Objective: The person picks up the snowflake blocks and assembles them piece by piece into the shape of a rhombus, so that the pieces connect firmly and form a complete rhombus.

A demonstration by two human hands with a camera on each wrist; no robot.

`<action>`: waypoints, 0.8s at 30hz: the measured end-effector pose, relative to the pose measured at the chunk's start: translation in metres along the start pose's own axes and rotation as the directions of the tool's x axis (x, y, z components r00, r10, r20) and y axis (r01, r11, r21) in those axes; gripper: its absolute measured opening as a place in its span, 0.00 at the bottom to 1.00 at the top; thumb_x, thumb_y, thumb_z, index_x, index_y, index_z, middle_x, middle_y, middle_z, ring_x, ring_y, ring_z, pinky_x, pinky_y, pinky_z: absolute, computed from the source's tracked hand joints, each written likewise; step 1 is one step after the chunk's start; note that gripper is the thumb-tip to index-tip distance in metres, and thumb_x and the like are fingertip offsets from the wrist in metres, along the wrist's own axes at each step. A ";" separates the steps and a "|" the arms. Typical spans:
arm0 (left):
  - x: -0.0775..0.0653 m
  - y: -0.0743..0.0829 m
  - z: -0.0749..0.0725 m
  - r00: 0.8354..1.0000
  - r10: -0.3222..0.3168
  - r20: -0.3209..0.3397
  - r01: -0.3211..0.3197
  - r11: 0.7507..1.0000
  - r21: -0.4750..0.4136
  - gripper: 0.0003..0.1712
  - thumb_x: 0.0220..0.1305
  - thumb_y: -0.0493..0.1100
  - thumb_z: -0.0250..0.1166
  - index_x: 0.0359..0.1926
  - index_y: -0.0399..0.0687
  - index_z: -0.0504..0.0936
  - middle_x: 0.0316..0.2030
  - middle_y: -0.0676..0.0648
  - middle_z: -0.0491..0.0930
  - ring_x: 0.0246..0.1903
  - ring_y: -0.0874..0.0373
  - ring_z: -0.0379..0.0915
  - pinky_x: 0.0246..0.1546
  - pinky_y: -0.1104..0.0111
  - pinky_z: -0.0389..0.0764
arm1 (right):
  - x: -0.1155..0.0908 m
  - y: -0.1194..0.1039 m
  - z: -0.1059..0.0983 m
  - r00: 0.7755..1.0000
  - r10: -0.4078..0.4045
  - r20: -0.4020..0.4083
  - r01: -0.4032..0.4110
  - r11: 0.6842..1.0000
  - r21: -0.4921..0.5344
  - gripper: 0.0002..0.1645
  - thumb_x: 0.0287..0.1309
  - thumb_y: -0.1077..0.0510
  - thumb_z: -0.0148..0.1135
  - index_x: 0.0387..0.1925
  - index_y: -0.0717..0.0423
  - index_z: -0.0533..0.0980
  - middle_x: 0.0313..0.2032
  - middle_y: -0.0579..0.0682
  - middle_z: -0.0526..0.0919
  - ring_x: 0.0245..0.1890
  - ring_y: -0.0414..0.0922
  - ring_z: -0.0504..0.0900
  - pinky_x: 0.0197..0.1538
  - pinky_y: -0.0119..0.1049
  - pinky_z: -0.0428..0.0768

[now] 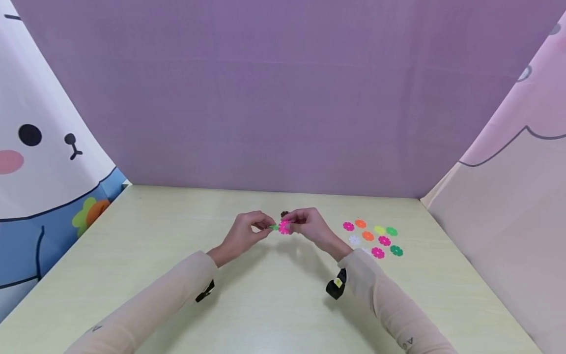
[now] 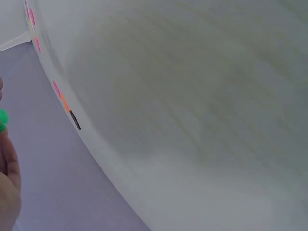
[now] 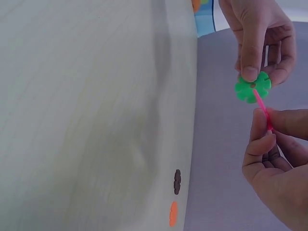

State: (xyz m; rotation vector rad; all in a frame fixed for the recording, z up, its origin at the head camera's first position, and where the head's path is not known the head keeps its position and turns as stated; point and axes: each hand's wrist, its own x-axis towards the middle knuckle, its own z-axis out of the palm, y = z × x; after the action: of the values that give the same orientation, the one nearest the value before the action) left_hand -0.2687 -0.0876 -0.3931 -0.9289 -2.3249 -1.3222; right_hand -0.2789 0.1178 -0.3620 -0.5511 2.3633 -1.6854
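Note:
Out over the table, the left hand (image 1: 247, 230) pinches a green flower-shaped disc (image 3: 244, 92) between thumb and fingers. Facing it, the right hand (image 1: 311, 227) pinches a pink flower-shaped disc (image 1: 284, 227) by its edge. In the right wrist view the pink disc is seen edge-on, its tip overlapping the green disc near the centre hole. The two discs stand roughly crosswise to each other. At the edge of the left wrist view, the left fingers (image 2: 12, 161) and part of the green disc show; the pink disc is out of that view.
A dark brown disc (image 1: 284, 214) lies on the table (image 1: 177, 221) just behind the hands. Right of them are several scattered flower discs: pink (image 1: 378, 252), orange (image 1: 368, 236), yellow (image 1: 379, 229), green (image 1: 396, 250) and white (image 1: 354, 239). A purple cloth wall (image 1: 283, 98) borders the table's far edge.

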 end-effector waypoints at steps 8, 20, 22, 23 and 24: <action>-0.002 -0.001 0.000 1.000 -0.002 0.026 0.003 0.998 -0.064 0.08 0.52 0.31 0.65 0.36 0.40 0.82 0.33 0.44 0.83 0.29 0.53 0.80 0.32 0.63 0.82 | -0.001 0.001 0.004 0.999 0.036 -0.009 -0.036 0.998 0.043 0.12 0.53 0.71 0.58 0.40 0.68 0.78 0.37 0.59 0.83 0.28 0.39 0.79 0.43 0.43 0.80; -0.002 -0.001 -0.002 0.999 -0.031 0.031 0.032 0.998 -0.045 0.08 0.52 0.31 0.65 0.34 0.45 0.82 0.31 0.49 0.82 0.29 0.60 0.79 0.31 0.71 0.80 | 0.000 0.003 0.006 0.999 0.030 0.028 -0.031 0.999 0.031 0.13 0.55 0.69 0.57 0.43 0.65 0.77 0.35 0.58 0.83 0.30 0.44 0.78 0.35 0.31 0.76; -0.002 -0.001 -0.002 0.999 -0.036 0.029 0.037 0.999 -0.031 0.09 0.52 0.31 0.65 0.34 0.45 0.82 0.31 0.50 0.82 0.29 0.62 0.78 0.30 0.72 0.80 | 0.001 0.004 0.006 0.999 0.033 0.035 -0.034 0.999 0.018 0.12 0.56 0.68 0.56 0.43 0.64 0.77 0.31 0.53 0.83 0.31 0.49 0.77 0.32 0.31 0.72; -0.002 -0.002 -0.003 0.999 -0.039 0.028 0.040 0.999 -0.025 0.08 0.51 0.31 0.65 0.34 0.45 0.82 0.31 0.50 0.82 0.28 0.62 0.78 0.30 0.73 0.80 | 0.001 0.004 0.005 0.999 0.037 0.039 -0.037 0.999 0.016 0.12 0.56 0.67 0.56 0.43 0.63 0.77 0.30 0.51 0.82 0.31 0.51 0.77 0.31 0.31 0.71; -0.002 -0.002 -0.003 0.999 -0.042 0.026 0.043 0.999 -0.020 0.08 0.51 0.31 0.65 0.34 0.45 0.82 0.31 0.50 0.82 0.28 0.62 0.78 0.30 0.73 0.80 | 0.001 0.005 0.005 0.998 0.040 0.043 -0.040 0.999 0.014 0.12 0.56 0.67 0.56 0.44 0.62 0.77 0.29 0.49 0.82 0.32 0.53 0.77 0.31 0.32 0.71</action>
State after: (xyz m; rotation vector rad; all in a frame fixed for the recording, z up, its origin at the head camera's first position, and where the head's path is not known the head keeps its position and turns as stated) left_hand -0.2684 -0.0916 -0.3941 -0.9127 -2.3671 -1.3615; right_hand -0.2792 0.1140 -0.3680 -0.5289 2.3145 -1.6558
